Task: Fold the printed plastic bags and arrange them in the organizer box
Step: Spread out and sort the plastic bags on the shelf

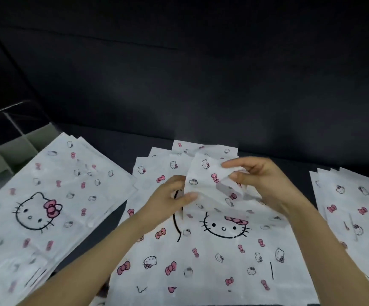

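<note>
Folding looked barely begun. Both hands held one bag [203, 173] raised over the middle pile [201, 257]: the left hand [168, 195] pinched its left edge, and the right hand [260, 182] pinched its crumpled upper part. Flat, unfolded bags lay in a left pile [46, 195] and a right pile [355, 208]. The box [7, 149] stood at far left, behind the left pile. No bag showed in its visible compartments, so nearly all the work seemed left.

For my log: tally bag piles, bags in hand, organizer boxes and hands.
Bag piles: 3 (left pile, centre pile, right pile)
Held bag: 1
Organizer box: 1
Hands: 2 (left hand, right hand)
Total: 7
</note>
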A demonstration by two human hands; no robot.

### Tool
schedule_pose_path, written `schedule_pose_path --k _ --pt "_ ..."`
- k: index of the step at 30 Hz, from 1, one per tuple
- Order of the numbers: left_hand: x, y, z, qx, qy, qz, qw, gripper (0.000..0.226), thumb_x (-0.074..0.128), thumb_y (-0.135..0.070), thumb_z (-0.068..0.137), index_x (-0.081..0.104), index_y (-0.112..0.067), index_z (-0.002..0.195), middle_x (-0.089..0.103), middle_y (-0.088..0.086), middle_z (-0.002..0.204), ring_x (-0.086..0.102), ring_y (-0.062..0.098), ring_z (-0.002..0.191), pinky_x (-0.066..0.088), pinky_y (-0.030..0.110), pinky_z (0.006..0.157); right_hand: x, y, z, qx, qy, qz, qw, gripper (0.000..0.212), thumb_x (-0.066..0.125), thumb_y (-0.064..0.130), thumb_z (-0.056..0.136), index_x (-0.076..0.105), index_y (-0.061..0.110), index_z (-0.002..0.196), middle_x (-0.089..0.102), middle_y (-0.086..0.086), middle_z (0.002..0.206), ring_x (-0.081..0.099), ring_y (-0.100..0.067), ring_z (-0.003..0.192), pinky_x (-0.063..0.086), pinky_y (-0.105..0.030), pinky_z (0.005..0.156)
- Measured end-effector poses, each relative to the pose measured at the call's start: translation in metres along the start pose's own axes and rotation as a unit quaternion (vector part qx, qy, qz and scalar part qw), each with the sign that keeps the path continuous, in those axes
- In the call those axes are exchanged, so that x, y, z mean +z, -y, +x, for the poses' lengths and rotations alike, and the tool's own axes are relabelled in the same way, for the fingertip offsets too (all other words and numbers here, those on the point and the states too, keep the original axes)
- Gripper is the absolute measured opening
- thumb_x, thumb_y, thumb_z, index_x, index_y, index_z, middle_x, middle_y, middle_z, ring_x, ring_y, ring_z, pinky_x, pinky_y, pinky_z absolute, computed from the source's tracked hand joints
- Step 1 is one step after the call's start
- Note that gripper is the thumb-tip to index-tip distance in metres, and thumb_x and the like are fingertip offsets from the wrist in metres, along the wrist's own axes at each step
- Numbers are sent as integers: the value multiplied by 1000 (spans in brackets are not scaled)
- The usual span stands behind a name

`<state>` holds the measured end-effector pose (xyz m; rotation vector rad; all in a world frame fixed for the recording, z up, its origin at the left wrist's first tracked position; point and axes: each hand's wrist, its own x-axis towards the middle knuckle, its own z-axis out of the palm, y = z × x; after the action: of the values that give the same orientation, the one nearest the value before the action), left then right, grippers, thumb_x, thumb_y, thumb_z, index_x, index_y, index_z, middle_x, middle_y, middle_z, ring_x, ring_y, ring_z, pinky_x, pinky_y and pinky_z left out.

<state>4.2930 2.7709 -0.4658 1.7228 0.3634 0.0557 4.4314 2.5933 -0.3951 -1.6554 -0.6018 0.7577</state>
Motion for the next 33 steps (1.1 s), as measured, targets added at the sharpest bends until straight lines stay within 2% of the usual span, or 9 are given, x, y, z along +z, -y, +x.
schedule_pose_path --k 2,6,9,14,16,20,24,28,33 --pt "-24 -9 -20 23 -34 -6 999 37 56 -39 85 60 -3 89 52 0 77 52 9 73 43 22 71 14 6 16 -5 -7 11 1000 25 64 -5 82 72 16 92 71 14 76 63 2 69 47 -11 68" --pt "-87 -16 -62 32 -154 95 983 33 49 -41 89 49 -9 80 36 -6 58 35 6 52 32 18 50 65 7 50 -11 10 -21 1000 28 69 1 83 76 28 85 72 4 81 64 -10 79 46 -31 77" --pt "-146 -12 -80 -13 -195 219 956 23 49 -38 93 49 -19 79 31 -5 50 32 8 43 35 20 37 124 0 72 -18 36 -31 999 29 64 -2 86 73 25 90 67 8 77 61 0 72 47 -15 71" --pt "-237 -5 -77 -119 -157 403 894 20 53 -35 96 54 -17 88 59 9 69 44 10 41 39 22 44 211 -21 104 -18 28 -41 999 28 57 -5 88 72 17 96 67 4 81 61 -2 72 47 -16 61" --pt "-253 1 -66 -132 -211 485 839 16 55 -29 96 59 -17 106 67 6 95 60 18 64 47 29 56 237 -28 115 -25 3 -57 998 27 56 -4 88 72 12 104 68 1 88 63 -9 81 51 -24 74" --pt "-232 37 -65 27 -324 596 734 25 65 -20 87 67 -6 108 64 20 107 59 44 93 49 52 80 270 -34 131 -44 -63 -81 994 30 54 -5 89 71 11 108 71 -1 101 65 -13 94 50 -20 81" --pt "-175 96 -88 4 -227 601 766 49 34 -46 95 62 -18 124 56 18 131 49 43 119 29 57 102 275 -38 139 -46 -85 -131 987 32 53 -1 91 70 15 112 70 3 108 62 -7 94 41 -2 71" --pt "-181 131 -87 -125 -130 620 763 65 8 -58 98 43 -26 143 41 16 147 34 44 136 27 64 106 261 -45 128 -36 -78 -207 974 36 53 8 94 62 23 126 66 6 120 62 -11 100 46 -23 90" --pt "-180 116 -79 -127 -155 628 752 64 18 -52 96 55 -17 134 42 24 144 36 52 131 22 66 107 197 -61 85 -78 -110 -310 941 33 62 17 92 63 21 125 64 8 124 60 -12 109 36 -12 84"
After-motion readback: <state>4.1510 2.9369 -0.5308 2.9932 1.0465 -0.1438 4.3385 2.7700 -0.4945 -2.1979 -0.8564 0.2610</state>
